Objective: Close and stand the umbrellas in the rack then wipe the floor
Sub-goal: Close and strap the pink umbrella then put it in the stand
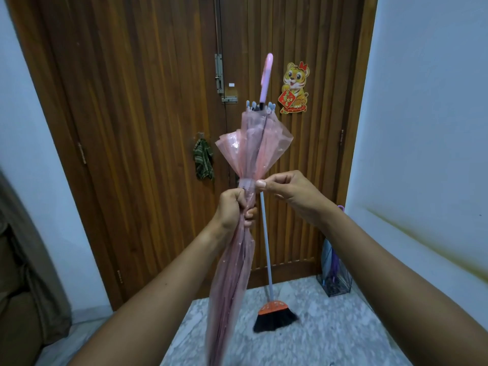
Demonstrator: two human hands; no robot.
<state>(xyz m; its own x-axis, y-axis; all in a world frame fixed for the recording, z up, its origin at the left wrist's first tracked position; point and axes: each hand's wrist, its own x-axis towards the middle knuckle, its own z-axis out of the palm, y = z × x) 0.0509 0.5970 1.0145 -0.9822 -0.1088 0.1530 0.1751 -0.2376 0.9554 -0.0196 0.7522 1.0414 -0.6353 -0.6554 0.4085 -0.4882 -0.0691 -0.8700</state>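
The left hand (235, 210) grips the folded translucent pink plastic umbrella (253, 143) at mid-canopy. Its long axis is near vertical, handle up, with the tip cut off by the lower edge. The right hand (290, 194) pinches the closure band (247, 184). The wire rack (340, 281) is partly hidden.

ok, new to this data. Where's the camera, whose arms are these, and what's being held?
No robot here: one wide-angle camera sits on a person's head, looking forward and down, so the two forearms entering from below are the wearer's own. The left hand grips the folded pink umbrella round its middle, handle up. The right hand pinches the strap wound round the canopy. Behind is a wooden door with a broom standing against it, brush on the stone floor. In the right corner a wire rack holds a purple umbrella.
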